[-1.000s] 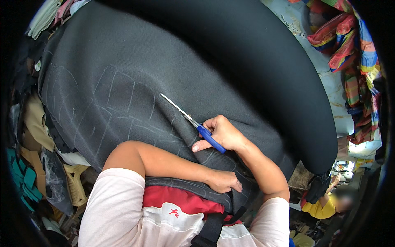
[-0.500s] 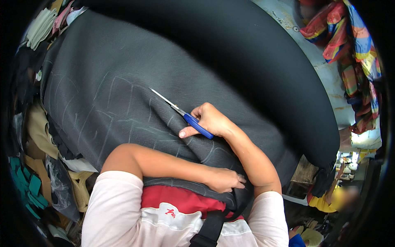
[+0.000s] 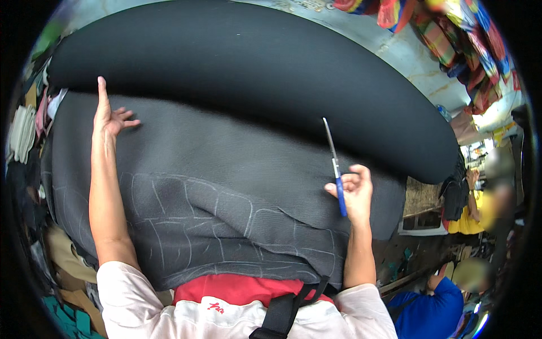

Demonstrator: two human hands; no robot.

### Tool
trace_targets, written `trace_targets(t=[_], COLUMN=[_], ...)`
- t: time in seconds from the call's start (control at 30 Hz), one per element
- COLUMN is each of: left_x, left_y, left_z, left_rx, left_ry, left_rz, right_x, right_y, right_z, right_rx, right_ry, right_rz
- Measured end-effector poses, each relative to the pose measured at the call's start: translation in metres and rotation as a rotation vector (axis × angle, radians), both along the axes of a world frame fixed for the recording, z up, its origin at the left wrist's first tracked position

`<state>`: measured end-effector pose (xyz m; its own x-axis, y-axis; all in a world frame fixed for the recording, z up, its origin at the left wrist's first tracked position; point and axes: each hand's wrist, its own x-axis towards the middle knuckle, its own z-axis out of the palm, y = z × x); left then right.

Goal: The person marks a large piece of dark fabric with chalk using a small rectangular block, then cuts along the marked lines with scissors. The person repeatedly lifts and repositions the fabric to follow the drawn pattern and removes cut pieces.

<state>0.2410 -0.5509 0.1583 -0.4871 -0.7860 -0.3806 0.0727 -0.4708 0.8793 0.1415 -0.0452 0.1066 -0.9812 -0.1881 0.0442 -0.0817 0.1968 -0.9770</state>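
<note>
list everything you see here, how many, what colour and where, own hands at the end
scissors: one, blue and silver, right of centre
fabric: one, dark grey with pale lines, centre
roll: one, black, beyond fabric
bundles: several, multicoloured, upper right
folded cloths: stack, pale, left edge
tan sheet: one, tan, lower left
teal pieces: several, teal, lower left
yellow-clad co-worker: one, yellow, right
blue-clad co-worker: one, blue, lower right
strap: one, black, bottom
shirt: one, white and red, bottom
left hand: one, bare, upper left
right hand: one, bare, holding scissors

The dark grey fabric (image 3: pixel 186 147) bears pale lines (image 3: pixel 250 216).
</note>
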Motion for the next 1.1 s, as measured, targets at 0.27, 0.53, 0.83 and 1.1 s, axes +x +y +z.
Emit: trace_targets(t=[0.27,0.53,0.83,1.1], left_x=[-0.065,-0.071,-0.184,-0.219], left_y=[0.01,0.01,0.093,0.122], left_z=[-0.046,-0.04,-0.044,-0.041], left_rx=[0.069,0.057,0.086,0.042], left_ry=[0.386,0.337,0.396,0.15], left_rz=[-0.228,-0.253,-0.296,-0.454], right_x=[0.018,-0.091,-0.29,-0.273], right_y=[0.031,0.042,0.14,0.095], right_z=[-0.016,-0.012,0.013,0.034], right_rx=[0.636,-0.284,0.271,-0.217], right_ry=[0.528,0.338,0.387,0.228], right_rz=[0.178,-0.774,-0.922,-0.703])
